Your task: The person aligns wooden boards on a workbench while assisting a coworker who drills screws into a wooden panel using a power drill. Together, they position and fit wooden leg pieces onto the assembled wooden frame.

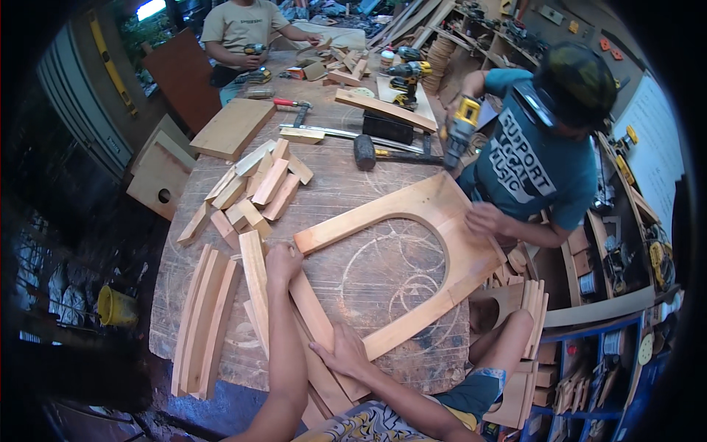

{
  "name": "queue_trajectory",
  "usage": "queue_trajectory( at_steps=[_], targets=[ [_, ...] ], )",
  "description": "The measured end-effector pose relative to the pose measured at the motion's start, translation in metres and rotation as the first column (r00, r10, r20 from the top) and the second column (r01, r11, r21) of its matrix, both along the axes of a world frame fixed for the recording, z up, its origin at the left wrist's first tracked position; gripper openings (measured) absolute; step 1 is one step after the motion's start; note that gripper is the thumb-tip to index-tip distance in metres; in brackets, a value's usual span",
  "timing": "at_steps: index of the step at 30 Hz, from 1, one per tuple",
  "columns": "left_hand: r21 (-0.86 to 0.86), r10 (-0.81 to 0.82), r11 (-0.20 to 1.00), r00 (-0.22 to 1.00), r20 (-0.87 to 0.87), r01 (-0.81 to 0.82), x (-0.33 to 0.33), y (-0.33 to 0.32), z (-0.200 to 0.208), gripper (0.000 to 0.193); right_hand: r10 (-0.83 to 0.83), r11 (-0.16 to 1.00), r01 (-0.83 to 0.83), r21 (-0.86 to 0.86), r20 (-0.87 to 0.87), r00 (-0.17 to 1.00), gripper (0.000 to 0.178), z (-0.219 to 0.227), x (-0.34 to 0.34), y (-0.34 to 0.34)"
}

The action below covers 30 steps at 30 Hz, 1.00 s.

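Observation:
My left hand [283, 261] is closed around the upper end of a wooden rail [313, 306], close to the free end of one arm of a U-shaped wooden frame [383, 210]. Lower down, my right hand [344, 352] grips the same rail, its thumb across the wood and its wrist beside the frame's other arm. The rail lies across the open side of the frame; whether its ends touch the arms is hidden by my hands. Across the table, a co-worker's hand [486, 219] rests on the frame's curved far side, and their other hand holds a yellow cordless drill [464, 121] above it.
Several short wood blocks [269, 180] are piled left of the frame. Long curved pieces [206, 320] lie at the table's left edge. Beyond are a black mallet [364, 153], a bar clamp [346, 132] and a square board [234, 129]. Another person [247, 33] stands at the far end.

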State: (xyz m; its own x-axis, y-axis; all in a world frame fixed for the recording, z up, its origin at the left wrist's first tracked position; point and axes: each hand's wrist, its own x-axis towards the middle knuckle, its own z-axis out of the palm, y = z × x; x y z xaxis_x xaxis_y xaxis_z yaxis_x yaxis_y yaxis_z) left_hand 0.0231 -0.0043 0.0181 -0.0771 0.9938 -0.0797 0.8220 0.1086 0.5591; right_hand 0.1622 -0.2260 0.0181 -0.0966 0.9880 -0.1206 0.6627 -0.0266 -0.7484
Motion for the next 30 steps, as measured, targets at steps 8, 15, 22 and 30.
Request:
queue_trajectory(
  at_steps=[8,15,22,30],
  targets=[
    [0.004,-0.004,1.000,1.000,-0.004,0.004,0.000,0.001,0.001,0.038,-0.010,0.996,0.008,0.091,0.019,1.000,0.071,-0.012,-0.002,-0.003],
    [-0.069,0.030,0.997,0.999,-0.012,-0.031,0.002,0.001,0.009,0.040,-0.014,0.992,0.006,0.123,0.060,0.998,0.067,-0.013,0.000,-0.003],
    [0.032,0.047,0.998,0.999,-0.023,-0.046,0.008,-0.003,0.010,0.035,0.035,0.996,-0.046,0.070,0.157,0.987,0.064,-0.006,0.004,0.002],
    [0.031,0.077,0.997,0.996,-0.044,-0.076,0.007,-0.004,0.000,0.033,0.046,0.986,-0.068,0.152,0.144,0.989,0.062,-0.011,0.009,0.005]
  ],
)
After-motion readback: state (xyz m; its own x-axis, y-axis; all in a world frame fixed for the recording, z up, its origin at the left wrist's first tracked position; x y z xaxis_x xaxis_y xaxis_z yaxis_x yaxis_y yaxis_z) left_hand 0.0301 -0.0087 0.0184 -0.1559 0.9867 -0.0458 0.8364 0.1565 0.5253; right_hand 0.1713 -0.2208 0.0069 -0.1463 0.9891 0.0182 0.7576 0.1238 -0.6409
